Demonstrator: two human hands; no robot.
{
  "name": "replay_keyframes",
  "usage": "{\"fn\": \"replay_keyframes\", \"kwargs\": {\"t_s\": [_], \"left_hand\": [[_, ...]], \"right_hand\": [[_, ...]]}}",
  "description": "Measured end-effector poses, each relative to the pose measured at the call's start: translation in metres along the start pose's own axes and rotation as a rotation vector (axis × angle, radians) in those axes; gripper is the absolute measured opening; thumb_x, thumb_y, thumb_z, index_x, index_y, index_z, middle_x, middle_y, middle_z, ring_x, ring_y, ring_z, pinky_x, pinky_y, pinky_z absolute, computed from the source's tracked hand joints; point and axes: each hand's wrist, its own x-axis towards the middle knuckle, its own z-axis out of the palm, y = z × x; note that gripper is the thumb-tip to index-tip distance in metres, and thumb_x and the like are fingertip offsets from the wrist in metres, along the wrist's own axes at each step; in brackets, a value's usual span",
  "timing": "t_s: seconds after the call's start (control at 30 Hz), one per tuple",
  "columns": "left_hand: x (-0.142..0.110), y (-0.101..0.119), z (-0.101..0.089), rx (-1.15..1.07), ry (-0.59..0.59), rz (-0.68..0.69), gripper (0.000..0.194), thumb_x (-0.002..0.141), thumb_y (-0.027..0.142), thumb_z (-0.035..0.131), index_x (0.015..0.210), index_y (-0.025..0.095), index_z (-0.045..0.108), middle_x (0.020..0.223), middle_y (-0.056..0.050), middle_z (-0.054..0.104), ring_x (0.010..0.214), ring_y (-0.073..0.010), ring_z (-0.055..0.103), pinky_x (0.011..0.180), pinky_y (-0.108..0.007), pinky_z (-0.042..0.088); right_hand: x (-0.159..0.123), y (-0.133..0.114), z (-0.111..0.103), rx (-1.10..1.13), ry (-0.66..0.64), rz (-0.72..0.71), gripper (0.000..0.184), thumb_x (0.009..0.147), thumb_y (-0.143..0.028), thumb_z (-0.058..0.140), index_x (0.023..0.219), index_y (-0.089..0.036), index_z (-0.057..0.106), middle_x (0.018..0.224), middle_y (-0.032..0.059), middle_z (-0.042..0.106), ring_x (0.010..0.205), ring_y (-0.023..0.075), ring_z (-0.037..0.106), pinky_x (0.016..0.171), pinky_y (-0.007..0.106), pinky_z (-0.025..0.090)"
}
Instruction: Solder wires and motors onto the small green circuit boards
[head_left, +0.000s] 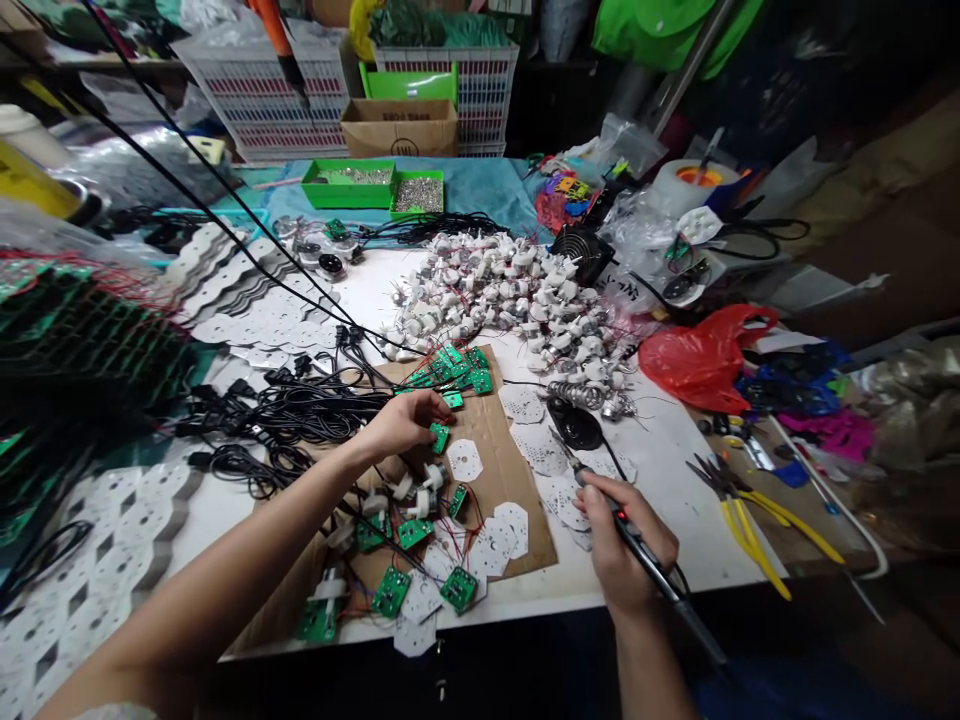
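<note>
My right hand [628, 540] is wrapped round a soldering iron [654, 568], its tip pointing up and left beside a black round stand base [576, 426] with a coil holder [574, 393]. Over the cardboard sheet [529, 535], the fingers of my left hand [409, 424] are closed at a small green circuit board [439, 437]. A loose cluster of green boards [469, 370] lies just beyond that hand. White perforated discs [465, 460] are scattered nearby. Closer to me are boards wired with red leads [391, 592] and small white motor-like parts [427, 490].
A large heap of white wired parts [502, 290] fills the middle back. Black cables [300, 410] lie left, near stacked boards [90, 340]. Yellow-handled pliers [750, 540] and a red bag [697, 358] are on the right. Green bins [349, 190] of small metal pieces stand behind.
</note>
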Motion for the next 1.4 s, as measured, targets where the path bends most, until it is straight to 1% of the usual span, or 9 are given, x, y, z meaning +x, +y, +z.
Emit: {"fn": "replay_keyframes", "kwargs": {"t_s": [0.13,0.27,0.53,0.63,0.73,0.83,0.97,1.13,1.4], "left_hand": [[-0.003,0.005,0.004,-0.024,-0.047,0.017,0.035,0.062,0.015,0.078,0.095,0.016,0.065,0.1,-0.01,0.08,0.093,-0.0191,0.075,0.082,-0.03,0.057],[-0.004,0.01,0.01,0.023,0.072,0.058,0.033,0.073,0.036,0.082,0.094,0.017,0.065,0.096,-0.009,0.08,0.089,-0.0193,0.075,0.081,-0.032,0.058],[0.003,0.01,0.019,0.105,0.126,0.047,0.039,0.071,0.05,0.084,0.081,0.015,0.071,0.075,-0.006,0.075,0.07,-0.0185,0.069,0.066,-0.029,0.054],[-0.002,0.011,0.018,0.222,0.142,0.041,0.033,0.076,0.047,0.078,0.075,0.015,0.071,0.07,-0.004,0.07,0.064,-0.0161,0.063,0.061,-0.027,0.049],[-0.012,0.012,0.017,0.479,0.16,0.122,0.024,0.077,0.038,0.073,0.067,0.016,0.069,0.077,-0.003,0.065,0.07,-0.0158,0.061,0.064,-0.026,0.047],[-0.023,0.01,0.017,0.702,0.068,0.134,0.016,0.077,0.027,0.067,0.064,0.018,0.068,0.076,-0.002,0.064,0.071,-0.0159,0.059,0.066,-0.026,0.044],[-0.03,0.006,0.02,0.673,-0.067,0.0,0.014,0.08,0.029,0.063,0.073,0.019,0.071,0.067,0.0,0.066,0.063,-0.0155,0.058,0.06,-0.026,0.038],[-0.023,0.005,0.029,0.521,-0.097,0.089,0.018,0.087,0.032,0.061,0.081,0.019,0.071,0.08,-0.001,0.074,0.074,-0.016,0.065,0.067,-0.024,0.044],[-0.009,0.001,0.034,0.828,0.041,0.189,0.012,0.082,0.018,0.068,0.07,0.016,0.069,0.08,-0.002,0.061,0.077,-0.0159,0.058,0.069,-0.026,0.041]], "right_hand": [[-0.001,-0.003,-0.001,0.021,-0.012,0.007,0.017,0.101,-0.031,0.067,0.104,-0.02,0.08,0.081,0.0046,0.077,0.062,0.0182,0.073,0.06,0.027,0.061],[-0.003,-0.005,-0.001,0.028,-0.012,0.018,0.017,0.101,-0.031,0.067,0.103,-0.021,0.08,0.08,0.004,0.077,0.061,0.0185,0.073,0.059,0.027,0.061],[-0.006,-0.008,0.002,0.044,-0.058,-0.009,0.016,0.102,-0.03,0.064,0.104,-0.02,0.077,0.085,0.0051,0.076,0.066,0.0195,0.074,0.063,0.029,0.063],[-0.008,-0.01,0.007,0.073,-0.089,-0.053,0.014,0.102,-0.025,0.063,0.104,-0.021,0.076,0.084,0.0039,0.075,0.066,0.0186,0.074,0.064,0.028,0.062],[-0.011,-0.015,0.014,0.131,-0.126,-0.08,0.012,0.101,-0.021,0.062,0.104,-0.021,0.074,0.083,0.0022,0.074,0.064,0.0169,0.072,0.062,0.027,0.059],[-0.014,-0.02,0.022,0.156,-0.201,-0.062,0.012,0.1,-0.018,0.061,0.104,-0.021,0.073,0.082,0.002,0.073,0.067,0.0167,0.072,0.063,0.027,0.058],[-0.017,-0.022,0.03,0.162,-0.241,-0.062,0.014,0.101,-0.017,0.06,0.105,-0.021,0.073,0.081,0.0015,0.073,0.066,0.0161,0.072,0.063,0.026,0.058],[-0.016,-0.02,0.033,0.159,-0.228,-0.048,0.014,0.101,-0.019,0.06,0.106,-0.02,0.073,0.084,0.0021,0.073,0.067,0.017,0.073,0.065,0.027,0.06],[-0.028,-0.02,0.035,0.16,-0.224,0.035,0.015,0.102,-0.022,0.06,0.107,-0.021,0.074,0.085,0.0026,0.075,0.068,0.0171,0.075,0.064,0.026,0.062]]}}
